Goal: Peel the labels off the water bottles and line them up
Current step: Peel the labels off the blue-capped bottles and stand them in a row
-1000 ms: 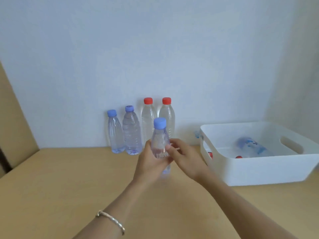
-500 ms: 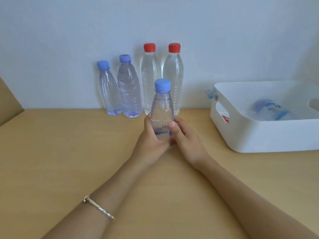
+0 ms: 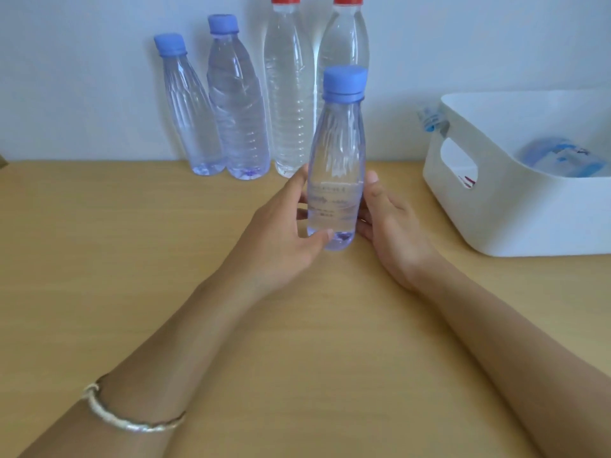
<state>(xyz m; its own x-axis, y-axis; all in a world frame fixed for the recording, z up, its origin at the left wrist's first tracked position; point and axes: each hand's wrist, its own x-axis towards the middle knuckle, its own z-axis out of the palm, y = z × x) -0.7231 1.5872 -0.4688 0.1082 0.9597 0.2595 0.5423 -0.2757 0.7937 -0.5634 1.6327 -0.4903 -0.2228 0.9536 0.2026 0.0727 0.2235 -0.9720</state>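
Done, upper left: four bare bottles stand in a row against the wall. They are a short blue-capped bottle point(image 3: 186, 107), a taller blue-capped bottle point(image 3: 236, 104), a first red-capped bottle point(image 3: 289, 94) and a second red-capped bottle point(image 3: 344, 44).
My left hand point(image 3: 284, 226): thumb on the held bottle's lower front, fingers curled round its far side.
In hand, centre: the held bottle point(image 3: 337, 150), blue-capped, is upright low over the worktop point(image 3: 99, 259). Faint print rings its lower body, and I cannot tell whether that is a clear label yet to peel.
My right hand point(image 3: 393, 223): thumb against the bottle's right side, fingers wrapped behind it, tips hidden.
Left to do, right: the white bin point(image 3: 529, 219) holds a labelled bottle point(image 3: 562, 157) lying down. Something red shows through its handle slot.
Around: a bracelet point(image 3: 132, 418) on my left wrist, and a blurred blue scrap point(image 3: 429, 119) at the bin's corner.
In the way: I judge the next place is right of the row, and the bin crowds it.
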